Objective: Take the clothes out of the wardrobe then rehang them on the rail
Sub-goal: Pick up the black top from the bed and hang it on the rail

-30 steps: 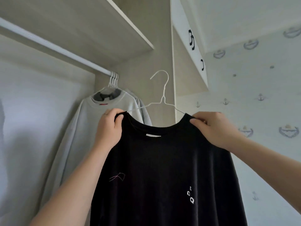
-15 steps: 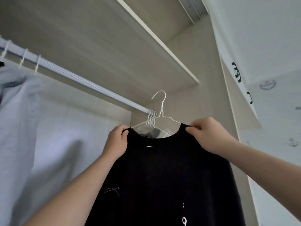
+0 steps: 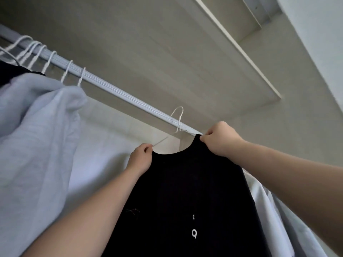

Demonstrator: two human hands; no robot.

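A flat beige wooden shelf board (image 3: 185, 62) spans overhead; at far right, a grey metal track (image 3: 263, 13) meets a plain white wall (image 3: 319, 43).

Dim, soft daylight from right; slight motion blur; wide-angle bending at edges; no glare.

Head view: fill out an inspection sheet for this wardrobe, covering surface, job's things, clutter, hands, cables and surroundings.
Surface: nothing seen.
Job's things: black T-shirt on a white wire hanger, its hook crossing the rail; seated or not, cannot tell.
Clutter: pale blue garment and more hanger hooks on the rail at left; pale garment at right.
Hands: left hand pinches one shoulder of the shirt, right hand grips the other.
Cables: nothing seen.
Surroundings: wardrobe shelf above the rail.
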